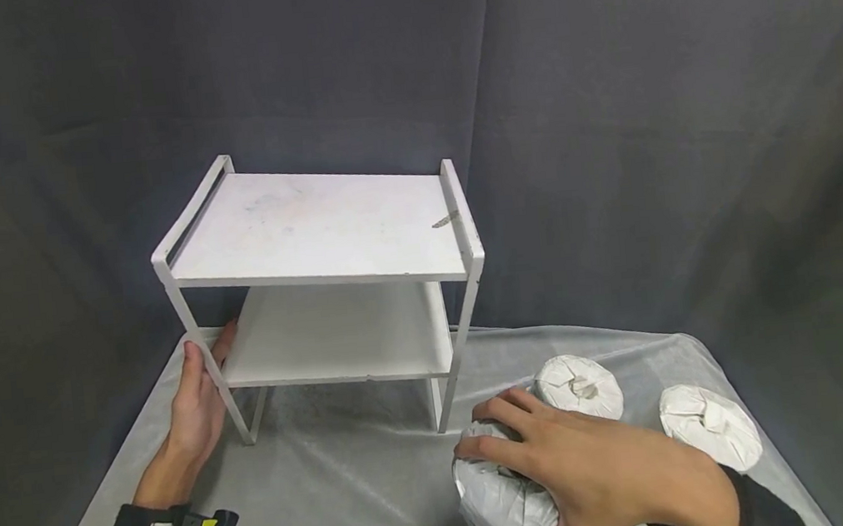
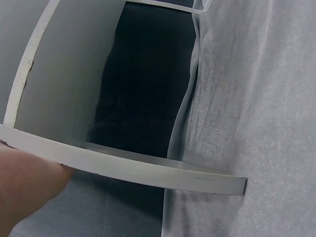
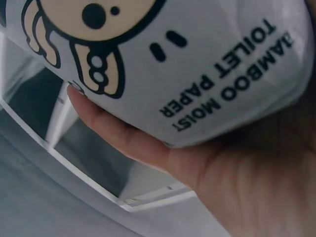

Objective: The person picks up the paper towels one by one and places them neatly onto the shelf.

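A white two-tier shelf (image 1: 316,226) stands toward the back of the cloth-covered table. My left hand (image 1: 196,404) grips its left front leg, the thumb on the outer side and the fingers passing behind. In the left wrist view, the base of that hand (image 2: 32,185) lies against the white frame (image 2: 123,165). In front of the shelf's right side, my right hand (image 1: 596,456) holds a wrapped toilet paper roll (image 1: 498,494) from above. The right wrist view shows printing on the roll's wrapper (image 3: 212,74), with the thumb (image 3: 123,136) along its side.
Two more wrapped rolls rest on the table at the right, one behind the right hand (image 1: 579,387) and one near the table's right edge (image 1: 710,426). Grey cloth (image 1: 357,469) covers the table, and dark curtains (image 1: 605,130) hang behind and at both sides.
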Available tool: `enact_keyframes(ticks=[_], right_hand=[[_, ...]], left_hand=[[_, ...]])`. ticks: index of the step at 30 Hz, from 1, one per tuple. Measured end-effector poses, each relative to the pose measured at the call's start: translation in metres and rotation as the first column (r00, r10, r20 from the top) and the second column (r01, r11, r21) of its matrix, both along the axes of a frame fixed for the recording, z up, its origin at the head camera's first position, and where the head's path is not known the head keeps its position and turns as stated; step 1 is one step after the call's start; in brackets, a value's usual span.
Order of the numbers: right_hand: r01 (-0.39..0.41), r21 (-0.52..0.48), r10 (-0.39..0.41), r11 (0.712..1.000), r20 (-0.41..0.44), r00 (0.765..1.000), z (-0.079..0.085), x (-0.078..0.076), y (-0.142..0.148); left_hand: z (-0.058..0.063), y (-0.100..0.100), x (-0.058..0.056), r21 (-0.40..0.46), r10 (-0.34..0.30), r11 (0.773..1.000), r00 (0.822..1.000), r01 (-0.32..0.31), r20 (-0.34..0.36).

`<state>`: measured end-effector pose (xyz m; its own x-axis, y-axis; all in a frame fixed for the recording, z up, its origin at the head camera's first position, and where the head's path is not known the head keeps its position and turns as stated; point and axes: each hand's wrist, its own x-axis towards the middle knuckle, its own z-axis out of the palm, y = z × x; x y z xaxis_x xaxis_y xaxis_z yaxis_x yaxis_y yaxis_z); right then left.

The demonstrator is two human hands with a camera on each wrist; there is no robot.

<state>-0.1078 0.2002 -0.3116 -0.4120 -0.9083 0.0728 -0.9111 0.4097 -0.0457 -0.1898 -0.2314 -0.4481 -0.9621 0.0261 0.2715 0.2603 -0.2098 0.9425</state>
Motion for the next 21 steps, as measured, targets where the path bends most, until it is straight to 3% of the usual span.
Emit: enact_keyframes(ticks=[21], right_hand=[[-0.098, 0.081, 0.093, 0.992, 0.066, 0.993, 0.075, -0.003, -0.023]], left_hand=[[-0.002, 0.0, 0.002, 0.002, -0.011, 1.0, 1.0, 0.011, -0.018]])
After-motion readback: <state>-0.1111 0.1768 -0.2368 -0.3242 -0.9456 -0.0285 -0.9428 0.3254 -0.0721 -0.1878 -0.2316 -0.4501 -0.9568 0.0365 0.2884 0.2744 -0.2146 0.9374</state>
